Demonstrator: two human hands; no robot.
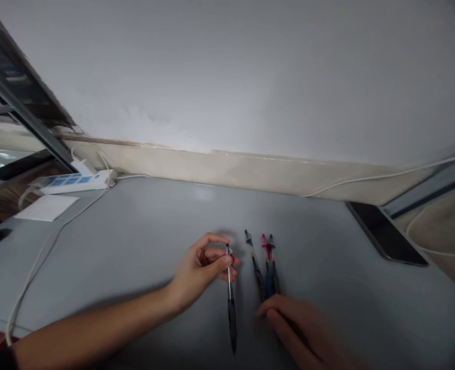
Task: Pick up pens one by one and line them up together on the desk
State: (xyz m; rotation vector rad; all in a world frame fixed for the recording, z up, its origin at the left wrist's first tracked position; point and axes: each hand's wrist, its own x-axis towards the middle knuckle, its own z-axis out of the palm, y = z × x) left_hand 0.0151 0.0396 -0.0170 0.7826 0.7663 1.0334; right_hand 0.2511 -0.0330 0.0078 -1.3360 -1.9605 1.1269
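Note:
My left hand (206,262) pinches a black pen (231,313) near its clicker end, with the tip pointing down toward me. To its right, three pens lie close together on the grey table: a black one (257,272) slanting at the left, one with a red top (267,257) in the middle and another black one (274,264) at the right. My right hand (292,324), smeared by motion, is at the lower ends of these pens. Its fingers partly cover the pen ends, and whether it grips one cannot be made out.
A dark phone (387,234) lies at the table's right side. At the back left are a white power strip (77,181) and a white card (48,207). A white cable (58,228) runs down the left side. The wall (212,165) borders the table's far edge.

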